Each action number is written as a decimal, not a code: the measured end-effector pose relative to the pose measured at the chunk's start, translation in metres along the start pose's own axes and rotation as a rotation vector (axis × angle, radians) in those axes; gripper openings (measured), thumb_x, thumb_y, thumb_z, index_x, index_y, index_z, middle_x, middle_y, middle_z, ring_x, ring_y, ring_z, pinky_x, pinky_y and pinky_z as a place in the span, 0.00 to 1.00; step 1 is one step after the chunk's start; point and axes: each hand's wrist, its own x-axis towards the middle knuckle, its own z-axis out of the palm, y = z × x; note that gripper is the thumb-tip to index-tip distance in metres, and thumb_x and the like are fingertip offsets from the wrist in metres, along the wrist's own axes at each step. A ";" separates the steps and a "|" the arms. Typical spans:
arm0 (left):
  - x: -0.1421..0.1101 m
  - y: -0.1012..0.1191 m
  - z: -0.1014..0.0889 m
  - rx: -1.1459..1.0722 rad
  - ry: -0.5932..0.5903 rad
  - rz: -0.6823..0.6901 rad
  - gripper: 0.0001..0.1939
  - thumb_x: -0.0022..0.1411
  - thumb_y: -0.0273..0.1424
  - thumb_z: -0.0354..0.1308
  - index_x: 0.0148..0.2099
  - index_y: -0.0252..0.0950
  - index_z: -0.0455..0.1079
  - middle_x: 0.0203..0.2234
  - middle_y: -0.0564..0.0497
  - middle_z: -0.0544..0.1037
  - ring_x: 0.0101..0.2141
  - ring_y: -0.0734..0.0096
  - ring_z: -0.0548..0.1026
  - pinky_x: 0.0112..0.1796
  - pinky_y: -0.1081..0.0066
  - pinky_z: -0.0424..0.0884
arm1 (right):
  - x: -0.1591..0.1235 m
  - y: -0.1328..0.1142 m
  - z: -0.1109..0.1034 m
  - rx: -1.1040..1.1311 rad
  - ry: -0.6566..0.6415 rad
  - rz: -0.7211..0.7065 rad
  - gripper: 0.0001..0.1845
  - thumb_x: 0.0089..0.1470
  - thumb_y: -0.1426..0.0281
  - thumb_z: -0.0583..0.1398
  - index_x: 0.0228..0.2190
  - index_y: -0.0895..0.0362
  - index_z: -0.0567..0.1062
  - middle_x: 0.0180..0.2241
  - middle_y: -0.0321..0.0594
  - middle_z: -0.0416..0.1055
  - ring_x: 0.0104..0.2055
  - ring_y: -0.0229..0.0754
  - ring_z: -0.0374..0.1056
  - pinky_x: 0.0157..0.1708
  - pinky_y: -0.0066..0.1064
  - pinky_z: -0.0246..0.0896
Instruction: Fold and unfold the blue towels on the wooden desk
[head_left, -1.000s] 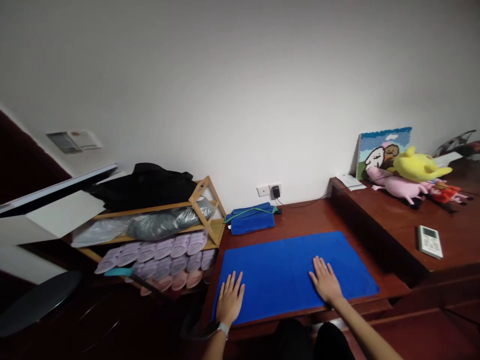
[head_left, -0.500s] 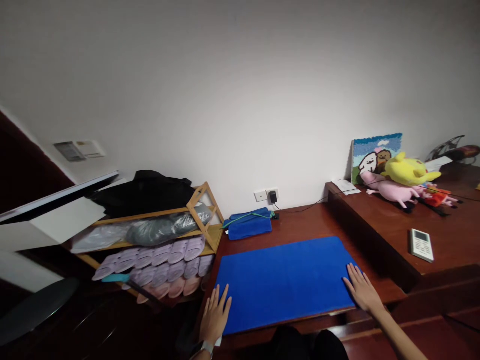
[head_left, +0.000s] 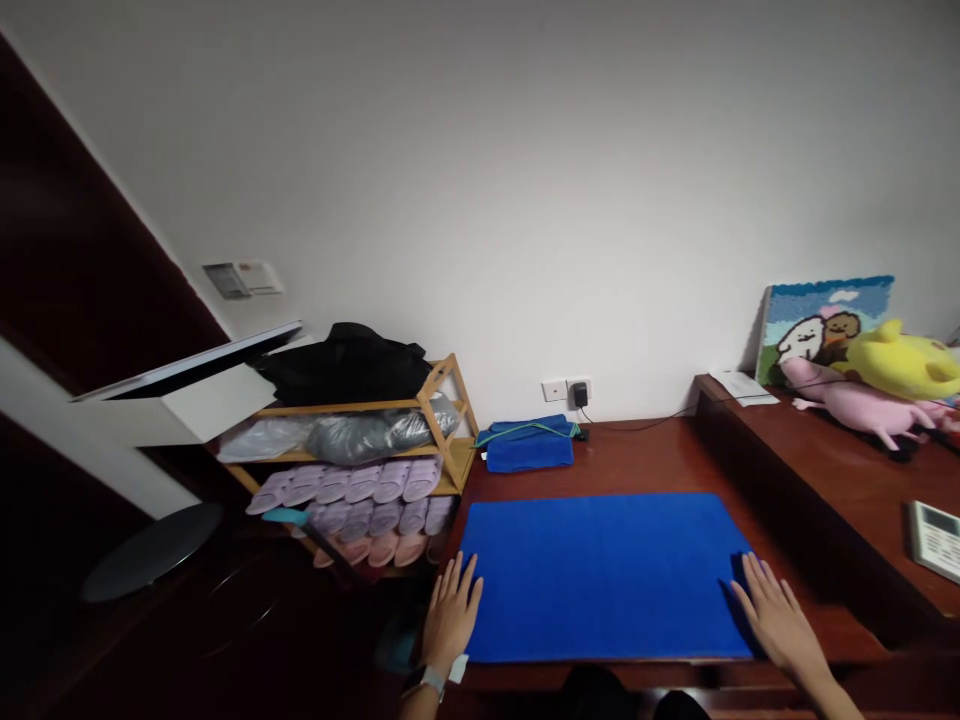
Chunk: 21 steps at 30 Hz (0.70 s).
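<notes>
A blue cloth (head_left: 611, 580) lies spread flat on the reddish-brown wooden table (head_left: 637, 455). At its left edge is my left hand (head_left: 451, 608), palm down with fingers stretched, a watch on the wrist. My right hand (head_left: 774, 608) is by the cloth's right edge, fingers extended and slightly apart, casting a shadow onto the fabric. Neither hand grasps anything. Behind the spread cloth sits a folded blue cloth (head_left: 529, 450), with a thin green cord across its top.
To the left, a wooden rack (head_left: 457, 430) carries several purple and pink slippers and a black bag (head_left: 349, 368). A black plug (head_left: 580, 396) sits in the wall socket. On the raised surface at right are plush toys (head_left: 855, 400), a picture (head_left: 821, 325) and a white remote-like device (head_left: 937, 540).
The view has turned left, so the scene sits further right. My right hand seems lifted slightly off the cloth's right edge; my left hand stays at the left edge.
</notes>
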 end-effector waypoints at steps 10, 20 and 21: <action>0.107 0.026 0.007 -0.032 0.023 0.007 0.29 0.75 0.41 0.44 0.72 0.40 0.63 0.72 0.42 0.63 0.71 0.55 0.61 0.68 0.50 0.58 | 0.096 -0.265 0.015 0.196 -0.311 -0.271 0.37 0.72 0.53 0.41 0.72 0.58 0.57 0.74 0.44 0.51 0.76 0.49 0.44 0.74 0.48 0.42; 0.116 0.017 0.041 -0.031 0.010 -0.026 0.31 0.76 0.46 0.40 0.74 0.42 0.59 0.73 0.44 0.61 0.72 0.56 0.58 0.69 0.49 0.55 | 0.144 -0.354 0.048 0.223 -0.519 -0.323 0.39 0.72 0.54 0.40 0.73 0.65 0.50 0.75 0.49 0.43 0.77 0.51 0.37 0.75 0.49 0.33; 0.117 0.018 0.041 -0.036 0.011 -0.027 0.30 0.76 0.45 0.40 0.74 0.43 0.59 0.73 0.45 0.61 0.72 0.56 0.58 0.69 0.50 0.55 | 0.145 -0.351 0.050 0.216 -0.524 -0.314 0.39 0.72 0.54 0.40 0.73 0.65 0.50 0.75 0.49 0.43 0.77 0.50 0.37 0.75 0.48 0.33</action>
